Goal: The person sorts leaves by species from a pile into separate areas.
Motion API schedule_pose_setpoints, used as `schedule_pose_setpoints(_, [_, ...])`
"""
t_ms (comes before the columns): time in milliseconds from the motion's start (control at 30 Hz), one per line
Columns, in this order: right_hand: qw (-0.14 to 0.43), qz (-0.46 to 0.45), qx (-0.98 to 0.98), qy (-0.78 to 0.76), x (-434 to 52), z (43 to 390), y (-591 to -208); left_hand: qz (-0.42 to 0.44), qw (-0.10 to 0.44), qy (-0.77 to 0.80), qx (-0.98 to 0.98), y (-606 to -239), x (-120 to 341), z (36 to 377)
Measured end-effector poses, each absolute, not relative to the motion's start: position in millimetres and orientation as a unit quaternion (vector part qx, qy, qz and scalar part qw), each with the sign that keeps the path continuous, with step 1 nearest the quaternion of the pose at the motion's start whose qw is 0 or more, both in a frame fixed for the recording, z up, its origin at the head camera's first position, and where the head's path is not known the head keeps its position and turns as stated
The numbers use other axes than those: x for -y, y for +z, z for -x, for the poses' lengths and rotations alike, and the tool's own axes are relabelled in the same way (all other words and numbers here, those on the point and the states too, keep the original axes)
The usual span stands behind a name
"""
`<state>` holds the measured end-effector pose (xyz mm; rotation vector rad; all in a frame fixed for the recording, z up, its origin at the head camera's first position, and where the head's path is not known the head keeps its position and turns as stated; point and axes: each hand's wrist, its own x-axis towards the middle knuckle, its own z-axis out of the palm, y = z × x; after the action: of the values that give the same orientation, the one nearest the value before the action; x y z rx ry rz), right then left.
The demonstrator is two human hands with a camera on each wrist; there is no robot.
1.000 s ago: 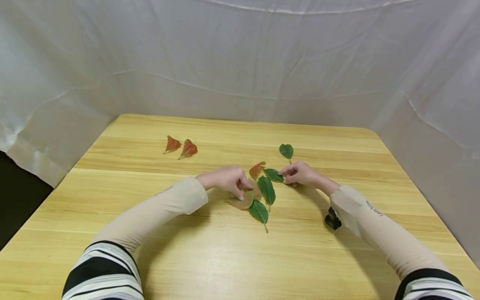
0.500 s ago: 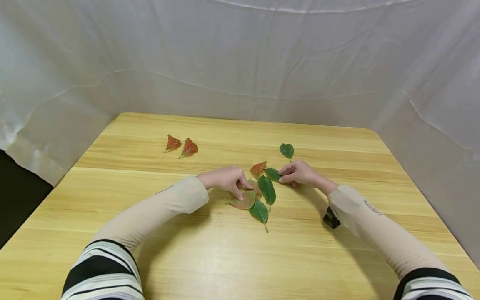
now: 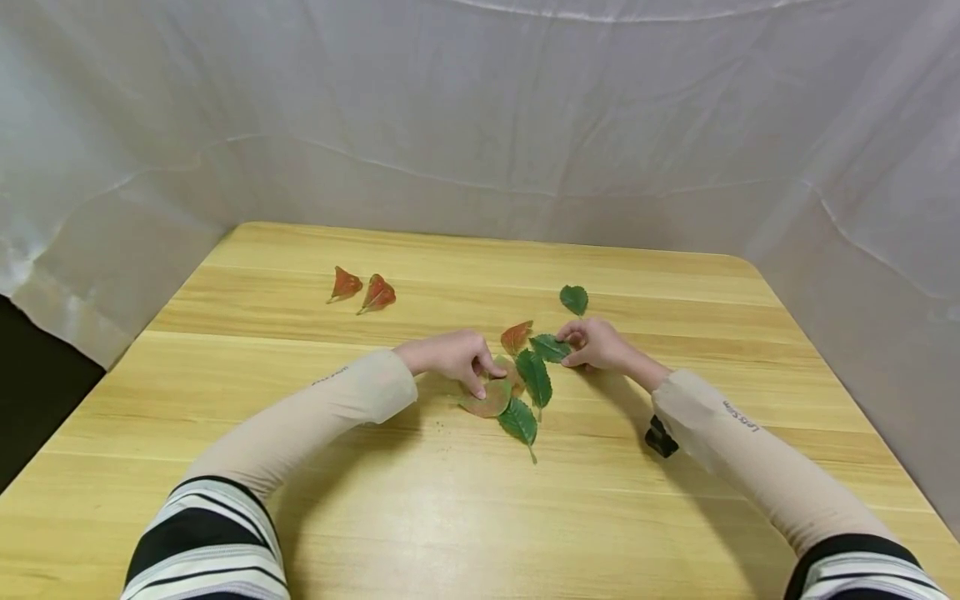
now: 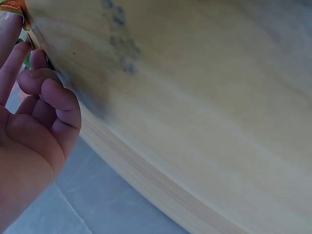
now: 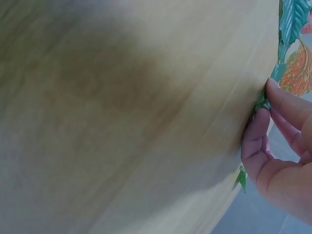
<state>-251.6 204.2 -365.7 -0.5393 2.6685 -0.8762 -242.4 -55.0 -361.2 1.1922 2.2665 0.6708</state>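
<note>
Leaves lie clustered mid-desk [image 3: 420, 517]. The right hand [image 3: 596, 344] pinches a small green leaf [image 3: 548, 347] at the cluster's far edge. The left hand [image 3: 450, 357] seems to press curled fingertips on a reddish-green leaf [image 3: 489, 404], though its grip is unclear.

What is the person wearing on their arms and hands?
Both hands are bare: the left hand and right hand wear no gloves. Each forearm is covered by a snug beige sleeve with small dark lettering near the wrist. Higher up, a black-and-white striped top shows. A small black device sits under the right wrist.
</note>
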Motion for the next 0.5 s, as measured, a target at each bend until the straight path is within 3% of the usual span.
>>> schedule_pose_setpoints(500, [0.144,0.215,-0.909,-0.328,-206.9,253.4,-367.8,-0.425,0.257,0.246,-0.833,-365.7,54.7,246.2])
